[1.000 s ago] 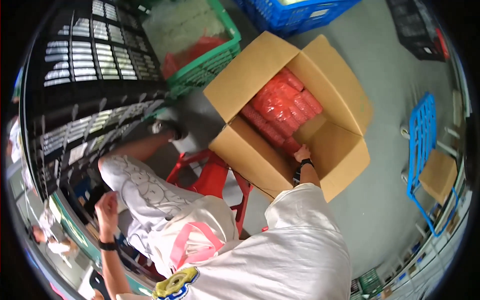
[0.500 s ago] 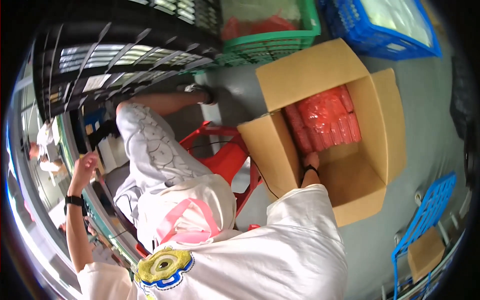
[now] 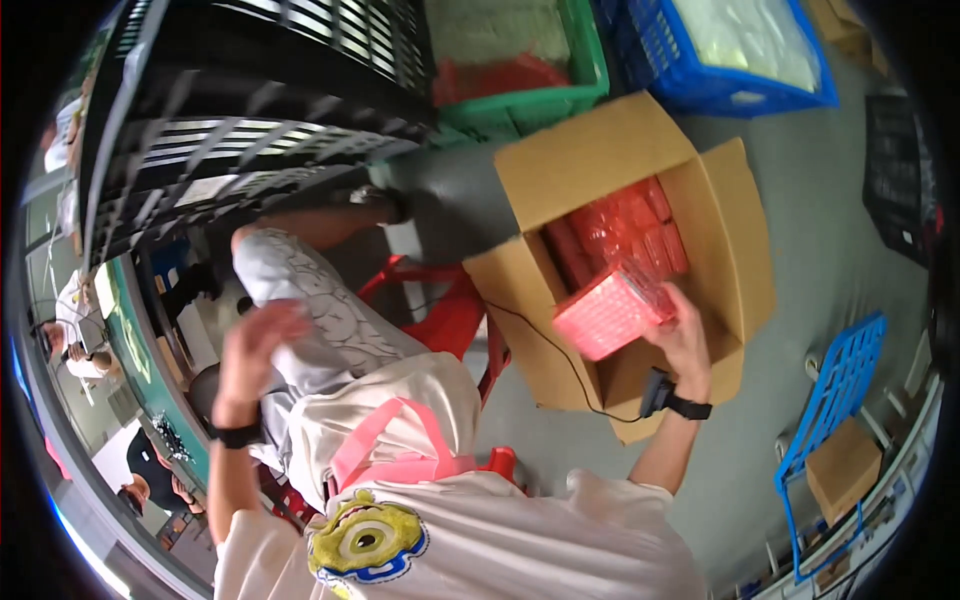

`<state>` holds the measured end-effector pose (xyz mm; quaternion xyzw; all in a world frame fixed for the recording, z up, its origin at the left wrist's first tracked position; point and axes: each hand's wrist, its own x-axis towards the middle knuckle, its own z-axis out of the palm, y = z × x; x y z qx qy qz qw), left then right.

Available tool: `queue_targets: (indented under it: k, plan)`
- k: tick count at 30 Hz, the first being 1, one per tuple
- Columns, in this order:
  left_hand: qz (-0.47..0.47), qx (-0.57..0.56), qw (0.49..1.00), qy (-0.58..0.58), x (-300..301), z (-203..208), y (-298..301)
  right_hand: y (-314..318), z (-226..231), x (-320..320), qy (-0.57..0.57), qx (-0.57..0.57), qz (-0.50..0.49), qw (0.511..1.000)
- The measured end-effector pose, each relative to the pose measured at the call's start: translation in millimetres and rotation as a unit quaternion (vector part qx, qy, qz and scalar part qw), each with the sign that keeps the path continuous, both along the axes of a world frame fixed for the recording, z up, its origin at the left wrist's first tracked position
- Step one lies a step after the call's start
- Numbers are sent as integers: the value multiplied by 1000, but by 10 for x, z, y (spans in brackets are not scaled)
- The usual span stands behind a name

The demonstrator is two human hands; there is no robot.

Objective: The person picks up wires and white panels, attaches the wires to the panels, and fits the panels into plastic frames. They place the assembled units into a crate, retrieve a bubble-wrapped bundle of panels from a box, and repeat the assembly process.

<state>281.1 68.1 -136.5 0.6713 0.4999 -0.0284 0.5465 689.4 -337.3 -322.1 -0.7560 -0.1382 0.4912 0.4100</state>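
Note:
My right hand (image 3: 682, 338) grips a pink bubble-wrapped packet (image 3: 612, 310) by its right end. The packet is tilted, held over the near side of an open cardboard box (image 3: 715, 215). Inside the box, more red wrapped packets (image 3: 625, 225) lie packed at the far end, partly hidden by the raised one. My left hand (image 3: 262, 345) is in the air over my left thigh, blurred by motion. Its fingers look stretched out, and nothing shows in them. Dark bands circle both wrists, and a black cable (image 3: 545, 345) runs to the right one.
A green crate (image 3: 520, 115) with red and clear plastic and a blue crate (image 3: 745, 85) stand beyond the box. Black crates (image 3: 270, 90) rise at upper left. A red stool (image 3: 440, 315) is near my legs. A blue cart (image 3: 835, 385) stands right. People are at the left.
My right hand has come up from inside the box with a wrapped packet. My left hand has swung right, from beside the bench to over my thigh.

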Motion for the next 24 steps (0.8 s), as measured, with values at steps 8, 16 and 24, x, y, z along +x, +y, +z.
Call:
queue_targets:
  k: [8, 16, 24]
  plan:
    - [-110, -78, 982, -131, 595, 305, -573, 1938, 943, -1422, 239, 357, 43, 902]
    - [9, -3, 975, -221, -556, 497, -245, 3114, 2082, -1748, 165, 405, 334, 835]
    - [302, -217, 751, -546, -1244, 221, -202, 3972, 2360, -2806, 269, 402, 385, 786]
